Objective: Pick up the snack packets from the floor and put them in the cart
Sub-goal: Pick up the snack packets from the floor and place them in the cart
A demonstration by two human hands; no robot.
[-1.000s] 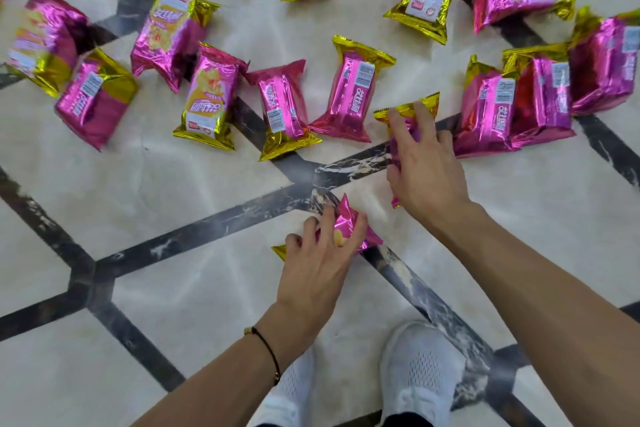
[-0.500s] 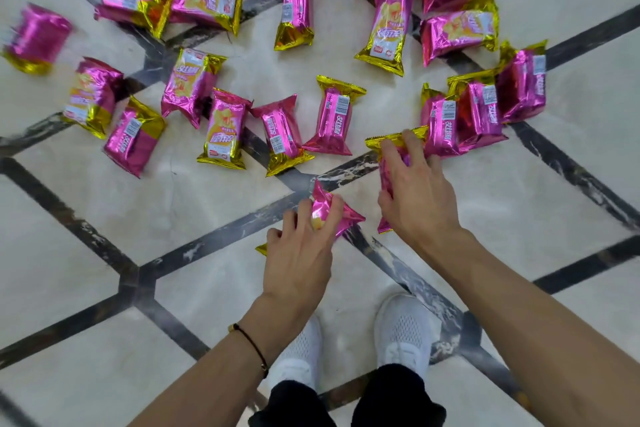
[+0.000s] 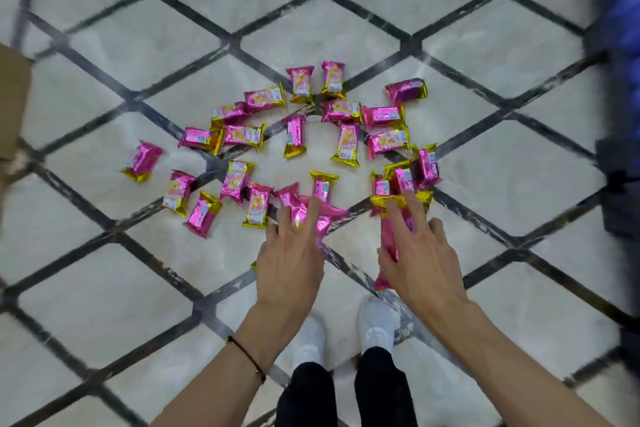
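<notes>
While pink-and-gold snack packets (image 3: pixel 294 130) lie scattered across the marble floor (image 3: pixel 104 288), one long packet (image 3: pixel 389 239) is gripped in the right hand (image 3: pixel 420 263), the fingers curled round it, and a second packet (image 3: pixel 304 213) is pinched under the fingers of the left hand (image 3: pixel 291 267), both hands being held near the closest scattered packets, above white shoes (image 3: pixel 375 322)

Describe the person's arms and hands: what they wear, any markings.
Both forearms are bare, with no sleeves in view. The left hand has a thin dark cord bracelet around its wrist. The right hand shows no bracelet or watch at its wrist. Neither hand wears a glove, and no markings are visible.
</notes>
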